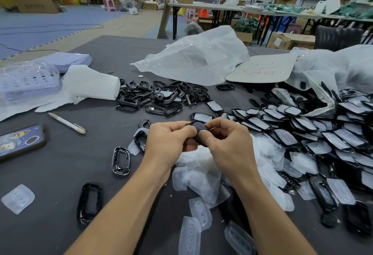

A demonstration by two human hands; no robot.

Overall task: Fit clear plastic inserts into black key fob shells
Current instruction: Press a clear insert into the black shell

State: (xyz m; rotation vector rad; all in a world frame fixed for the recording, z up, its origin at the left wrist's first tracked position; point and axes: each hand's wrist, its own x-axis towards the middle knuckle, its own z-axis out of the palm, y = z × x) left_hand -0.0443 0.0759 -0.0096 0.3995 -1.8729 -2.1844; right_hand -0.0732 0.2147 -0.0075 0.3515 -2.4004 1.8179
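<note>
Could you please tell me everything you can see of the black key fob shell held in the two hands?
The black key fob shell is a small, rounded dark piece, plastic by its look, its dull smooth face towards the camera. The left hand and the right hand both pinch it, thumbs pressed on that face, so most of it is hidden. It is held above the table, over a heap of clear inserts. Whether an insert sits in it cannot be told.
</note>
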